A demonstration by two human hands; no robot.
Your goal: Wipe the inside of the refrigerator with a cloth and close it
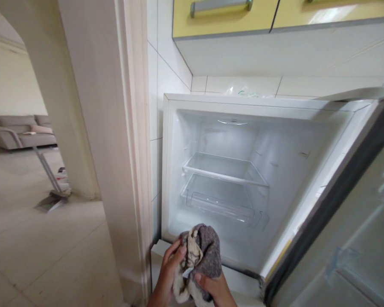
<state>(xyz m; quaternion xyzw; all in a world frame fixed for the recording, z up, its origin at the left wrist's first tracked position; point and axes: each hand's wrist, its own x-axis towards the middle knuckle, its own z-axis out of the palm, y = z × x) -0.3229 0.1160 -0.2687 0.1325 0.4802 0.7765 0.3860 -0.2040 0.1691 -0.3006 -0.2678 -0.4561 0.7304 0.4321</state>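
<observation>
At lower centre, your left hand and right hand angle inward, gripping a bunched grey-and-cream fabric cloth.

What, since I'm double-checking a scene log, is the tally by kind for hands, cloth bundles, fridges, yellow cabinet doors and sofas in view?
Hands: 2 (left hand, right hand)
Cloth bundle: 1
Fridge: 1
Yellow doors: 2 (left door, right door, both partly cut off)
Sofa: 1
Total: 7
</observation>
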